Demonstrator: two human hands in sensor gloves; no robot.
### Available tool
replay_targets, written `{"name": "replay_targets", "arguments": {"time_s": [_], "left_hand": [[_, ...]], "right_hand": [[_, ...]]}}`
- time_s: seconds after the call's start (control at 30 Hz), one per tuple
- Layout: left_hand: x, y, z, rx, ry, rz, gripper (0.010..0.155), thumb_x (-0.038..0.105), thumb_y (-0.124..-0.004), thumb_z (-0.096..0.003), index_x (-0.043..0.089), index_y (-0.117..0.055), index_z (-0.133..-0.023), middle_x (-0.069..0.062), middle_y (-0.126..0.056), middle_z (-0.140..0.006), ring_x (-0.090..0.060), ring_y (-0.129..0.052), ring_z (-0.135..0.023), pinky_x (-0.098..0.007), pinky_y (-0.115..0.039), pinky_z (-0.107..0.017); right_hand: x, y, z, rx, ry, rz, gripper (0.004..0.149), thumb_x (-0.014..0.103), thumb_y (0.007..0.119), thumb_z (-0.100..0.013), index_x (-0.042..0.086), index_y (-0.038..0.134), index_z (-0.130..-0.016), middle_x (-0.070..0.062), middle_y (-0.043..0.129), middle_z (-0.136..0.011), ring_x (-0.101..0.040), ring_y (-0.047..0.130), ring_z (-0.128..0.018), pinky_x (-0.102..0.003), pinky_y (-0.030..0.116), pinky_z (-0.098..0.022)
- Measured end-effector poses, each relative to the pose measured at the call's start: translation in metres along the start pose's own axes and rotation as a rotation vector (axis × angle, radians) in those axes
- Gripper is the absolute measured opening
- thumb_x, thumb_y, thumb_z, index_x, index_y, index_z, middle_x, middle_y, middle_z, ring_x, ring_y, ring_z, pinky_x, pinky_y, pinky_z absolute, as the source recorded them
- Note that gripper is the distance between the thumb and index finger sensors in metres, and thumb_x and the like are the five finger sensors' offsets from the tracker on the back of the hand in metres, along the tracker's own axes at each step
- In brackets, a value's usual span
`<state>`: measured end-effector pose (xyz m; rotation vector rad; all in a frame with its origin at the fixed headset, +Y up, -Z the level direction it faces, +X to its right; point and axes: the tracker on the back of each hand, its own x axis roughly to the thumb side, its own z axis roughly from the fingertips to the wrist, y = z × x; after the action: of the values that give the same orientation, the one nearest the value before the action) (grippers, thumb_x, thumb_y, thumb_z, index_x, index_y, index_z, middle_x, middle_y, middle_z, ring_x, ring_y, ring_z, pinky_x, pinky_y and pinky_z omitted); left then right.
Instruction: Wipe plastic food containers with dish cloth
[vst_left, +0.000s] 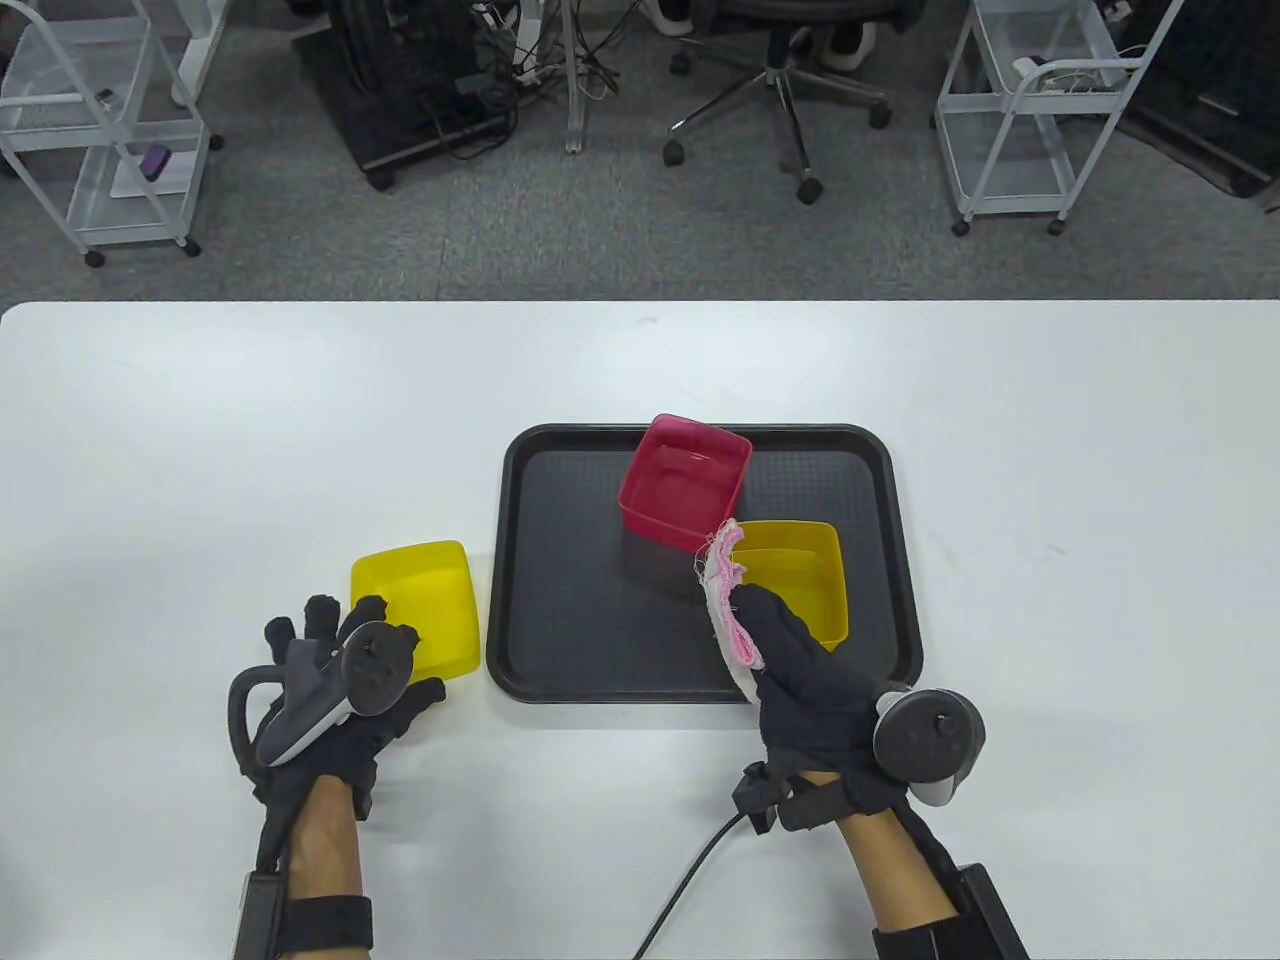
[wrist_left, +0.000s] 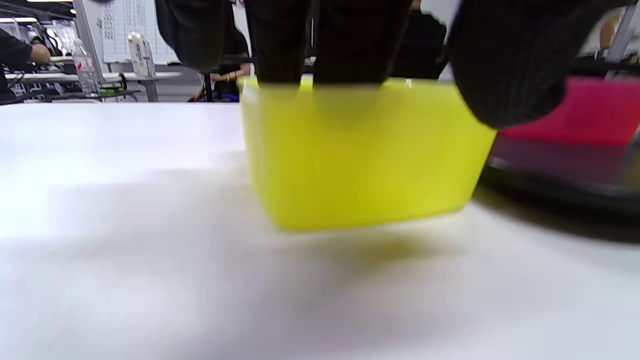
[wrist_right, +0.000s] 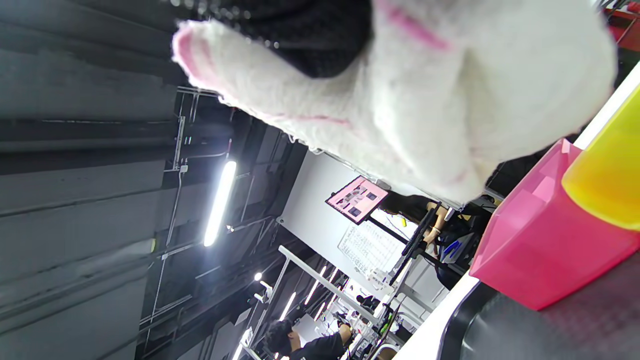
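**On the table: three tubs, one cloth, one tray**

On the white table (vst_left: 1050, 450), one black tray (vst_left: 700, 680) serves as landmark. Tubs, three: one pink tub (vst_left: 685, 492) and one yellow tub (vst_left: 805, 580) on the tray; a second yellow tub (vst_left: 420, 595) just left of it. Cloth (vst_left: 728, 600), one, gripped by the right hand (vst_left: 810, 680) over the tray's front edge. Left hand (vst_left: 340, 680): fingers spread, loose, touching the near rim of the tub off the tray.

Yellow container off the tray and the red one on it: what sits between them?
In the table view, only the black tray's raised left rim and bare tray floor lie between the yellow container on the table and the red container.
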<state>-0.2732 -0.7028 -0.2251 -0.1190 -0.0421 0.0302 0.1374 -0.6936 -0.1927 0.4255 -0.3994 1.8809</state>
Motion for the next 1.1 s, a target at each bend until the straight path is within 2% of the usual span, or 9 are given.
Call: {"name": "replay_targets", "arguments": {"time_s": [0.07, 0.13, 0.23, 0.33, 0.53, 0.6, 0.7, 0.9, 1.1], "left_hand": [[0.004, 0.008, 0.004, 0.071, -0.009, 0.053, 0.08, 0.067, -0.079, -0.0442, 0.028, -0.065, -0.113, -0.008, -0.049, -0.127, -0.058, -0.038, -0.113, -0.075, -0.027, -0.075], [0.014, 0.016, 0.008, 0.153, -0.042, 0.09, 0.083, 0.068, -0.077, -0.0448, 0.029, -0.057, -0.116, -0.008, -0.045, -0.127, -0.057, -0.038, -0.113, -0.074, -0.03, -0.076], [0.034, 0.025, 0.012, 0.224, -0.128, 0.132, 0.083, 0.066, -0.075, -0.0463, 0.031, -0.049, -0.117, -0.005, -0.04, -0.127, -0.054, -0.04, -0.114, -0.072, -0.035, -0.079], [0.062, 0.031, 0.015, 0.288, -0.228, 0.147, 0.079, 0.065, -0.072, -0.0479, 0.032, -0.05, -0.116, -0.003, -0.043, -0.126, -0.051, -0.045, -0.115, -0.071, -0.037, -0.08], [0.13, 0.025, 0.016, 0.227, -0.413, 0.087, 0.077, 0.065, -0.072, -0.0486, 0.031, -0.053, -0.115, -0.002, -0.049, -0.125, -0.048, -0.057, -0.113, -0.067, -0.049, -0.081], [0.158, 0.02, 0.014, 0.179, -0.472, 0.032, 0.077, 0.065, -0.072, -0.0487, 0.031, -0.053, -0.116, -0.003, -0.049, -0.125, -0.048, -0.059, -0.112, -0.066, -0.052, -0.081], [0.201, 0.013, 0.01, 0.171, -0.54, -0.064, 0.077, 0.064, -0.072, -0.0488, 0.031, -0.053, -0.115, -0.002, -0.051, -0.125, -0.045, -0.066, -0.11, -0.064, -0.057, -0.08], [0.26, 0.0, -0.016, 0.128, -0.556, -0.106, 0.076, 0.063, -0.072, -0.049, 0.031, -0.053, -0.115, -0.001, -0.051, -0.124, -0.044, -0.072, -0.107, -0.061, -0.061, -0.079], [0.292, -0.017, -0.031, 0.089, -0.557, -0.206, 0.072, 0.062, -0.074, -0.049, 0.032, -0.058, -0.113, 0.001, -0.057, -0.122, -0.04, -0.083, -0.1, -0.057, -0.07, -0.076]], "right_hand": [[-0.001, -0.002, 0.0, -0.016, 0.009, -0.015, 0.048, 0.004, 0.074, -0.046, 0.01, 0.07, -0.093, -0.023, 0.073, -0.098, -0.052, 0.076, -0.083, -0.059, 0.074, -0.054], [-0.002, -0.004, 0.0, -0.038, 0.015, -0.026, 0.047, 0.004, 0.074, -0.047, 0.01, 0.07, -0.093, -0.023, 0.073, -0.098, -0.052, 0.076, -0.083, -0.059, 0.074, -0.054], [-0.003, -0.006, -0.001, -0.052, 0.023, -0.035, 0.047, 0.004, 0.074, -0.047, 0.01, 0.07, -0.093, -0.023, 0.073, -0.098, -0.052, 0.076, -0.083, -0.059, 0.074, -0.054], [-0.004, -0.01, -0.001, -0.071, 0.031, -0.047, 0.048, 0.004, 0.074, -0.047, 0.01, 0.07, -0.094, -0.023, 0.073, -0.098, -0.052, 0.076, -0.083, -0.059, 0.074, -0.054], [-0.007, -0.018, -0.002, -0.14, 0.054, -0.091, 0.048, 0.005, 0.074, -0.047, 0.01, 0.07, -0.094, -0.023, 0.073, -0.098, -0.051, 0.076, -0.083, -0.059, 0.074, -0.054], [-0.008, -0.022, -0.004, -0.157, 0.059, -0.108, 0.048, 0.005, 0.074, -0.047, 0.01, 0.07, -0.094, -0.023, 0.073, -0.098, -0.052, 0.076, -0.083, -0.059, 0.074, -0.054], [-0.011, -0.031, -0.005, -0.182, 0.071, -0.119, 0.048, 0.005, 0.074, -0.047, 0.01, 0.069, -0.094, -0.023, 0.073, -0.098, -0.051, 0.076, -0.083, -0.059, 0.074, -0.055], [-0.022, -0.043, -0.001, -0.249, 0.123, -0.168, 0.048, 0.005, 0.074, -0.047, 0.01, 0.069, -0.094, -0.023, 0.073, -0.098, -0.051, 0.076, -0.083, -0.059, 0.074, -0.054], [-0.032, -0.05, 0.002, -0.283, 0.163, -0.191, 0.048, 0.005, 0.074, -0.047, 0.01, 0.069, -0.094, -0.023, 0.072, -0.098, -0.051, 0.076, -0.083, -0.059, 0.074, -0.055]]}}
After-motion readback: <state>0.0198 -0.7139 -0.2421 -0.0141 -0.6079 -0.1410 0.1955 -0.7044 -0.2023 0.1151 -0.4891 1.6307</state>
